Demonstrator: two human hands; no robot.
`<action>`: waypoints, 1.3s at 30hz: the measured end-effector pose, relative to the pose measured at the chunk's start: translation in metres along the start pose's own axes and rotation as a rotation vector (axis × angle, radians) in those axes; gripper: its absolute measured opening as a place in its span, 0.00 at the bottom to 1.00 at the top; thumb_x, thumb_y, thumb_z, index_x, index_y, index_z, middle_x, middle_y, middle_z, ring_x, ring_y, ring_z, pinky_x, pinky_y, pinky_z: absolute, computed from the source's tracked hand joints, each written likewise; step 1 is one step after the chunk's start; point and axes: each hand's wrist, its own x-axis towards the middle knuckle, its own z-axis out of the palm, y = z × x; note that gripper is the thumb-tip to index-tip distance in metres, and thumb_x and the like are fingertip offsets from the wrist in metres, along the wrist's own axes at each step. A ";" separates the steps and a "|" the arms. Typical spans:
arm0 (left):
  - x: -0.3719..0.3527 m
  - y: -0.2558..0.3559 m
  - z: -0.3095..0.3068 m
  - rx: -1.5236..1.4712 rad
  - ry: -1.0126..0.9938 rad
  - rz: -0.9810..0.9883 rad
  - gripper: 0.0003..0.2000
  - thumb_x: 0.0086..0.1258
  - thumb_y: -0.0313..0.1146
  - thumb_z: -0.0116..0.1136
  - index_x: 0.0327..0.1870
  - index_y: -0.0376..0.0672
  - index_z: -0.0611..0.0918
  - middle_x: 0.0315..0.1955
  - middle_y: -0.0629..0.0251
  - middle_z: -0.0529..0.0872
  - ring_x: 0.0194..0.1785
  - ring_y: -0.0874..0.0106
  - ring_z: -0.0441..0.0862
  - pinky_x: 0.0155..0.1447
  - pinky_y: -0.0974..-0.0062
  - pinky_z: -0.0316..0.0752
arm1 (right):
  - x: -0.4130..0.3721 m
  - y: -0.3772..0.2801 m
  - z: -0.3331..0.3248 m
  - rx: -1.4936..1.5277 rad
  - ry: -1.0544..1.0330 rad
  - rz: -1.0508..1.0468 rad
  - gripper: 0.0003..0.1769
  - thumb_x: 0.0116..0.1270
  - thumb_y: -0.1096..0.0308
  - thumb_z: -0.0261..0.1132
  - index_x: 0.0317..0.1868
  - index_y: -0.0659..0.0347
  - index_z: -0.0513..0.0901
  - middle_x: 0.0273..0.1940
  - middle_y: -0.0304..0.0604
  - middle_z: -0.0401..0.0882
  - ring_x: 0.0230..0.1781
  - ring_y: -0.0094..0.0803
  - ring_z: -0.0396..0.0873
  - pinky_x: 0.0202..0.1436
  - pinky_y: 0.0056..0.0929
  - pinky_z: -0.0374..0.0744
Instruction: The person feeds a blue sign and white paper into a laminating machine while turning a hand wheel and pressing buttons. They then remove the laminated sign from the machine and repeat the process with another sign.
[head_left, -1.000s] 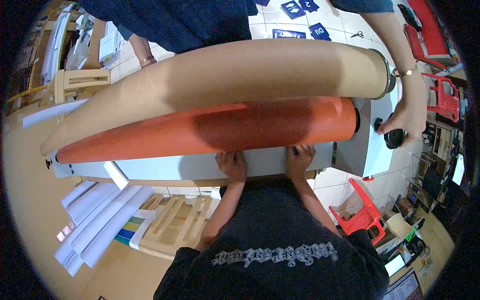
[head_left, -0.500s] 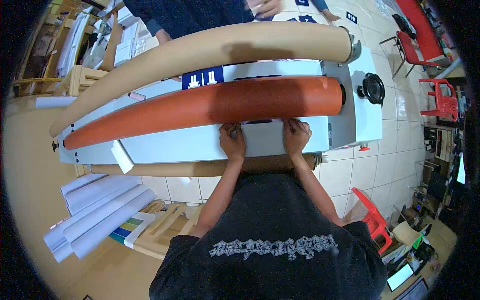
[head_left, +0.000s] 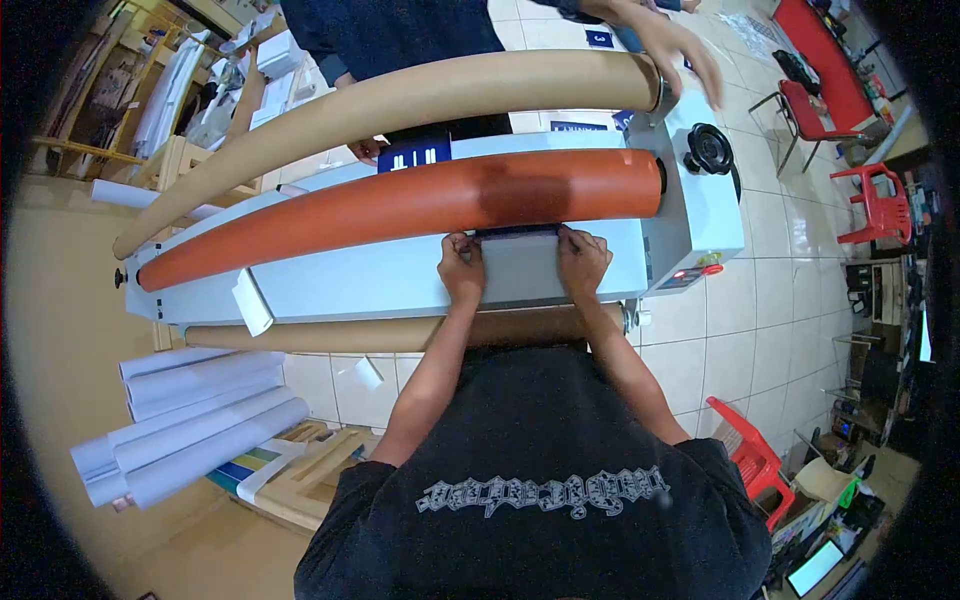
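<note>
A long machine with a pale blue-grey bed [head_left: 370, 280] carries an orange roller [head_left: 400, 205], and a tan roll [head_left: 450, 85] spans above it. Just below the orange roller, a dark sheet's edge [head_left: 518, 231] shows. My left hand [head_left: 462, 270] pinches its left end and my right hand [head_left: 583, 262] its right end, fingers closed. Most of that sheet is hidden behind the roller. Beyond the roller lies a dark blue sheet with white marks [head_left: 415, 155].
Across the machine stands a co-worker in dark clothes [head_left: 400, 35], one hand [head_left: 665, 40] by the tan roll's right end. A black handwheel [head_left: 708, 150] juts out at the right. White rolls [head_left: 210, 440] lie lower left; a red chair [head_left: 750, 460] stands lower right.
The dark edge between my hands shows more clearly below the roller. The co-worker's arm has reached right to the tan roll's end. The view has shifted slightly.
</note>
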 end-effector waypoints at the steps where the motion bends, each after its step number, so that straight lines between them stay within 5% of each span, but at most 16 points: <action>1: 0.000 -0.002 0.000 0.000 0.007 0.002 0.09 0.65 0.25 0.65 0.44 0.38 0.78 0.33 0.58 0.89 0.37 0.66 0.88 0.46 0.71 0.80 | -0.001 0.000 0.000 0.017 0.005 -0.005 0.10 0.63 0.60 0.69 0.44 0.49 0.91 0.40 0.32 0.88 0.44 0.35 0.79 0.53 0.38 0.69; 39: -0.006 -0.007 -0.007 -0.009 -0.048 -0.007 0.11 0.64 0.33 0.70 0.44 0.37 0.87 0.35 0.55 0.91 0.40 0.68 0.89 0.48 0.72 0.80 | -0.004 0.006 -0.001 0.097 -0.059 0.038 0.12 0.65 0.57 0.67 0.44 0.48 0.91 0.42 0.36 0.89 0.48 0.38 0.78 0.56 0.39 0.67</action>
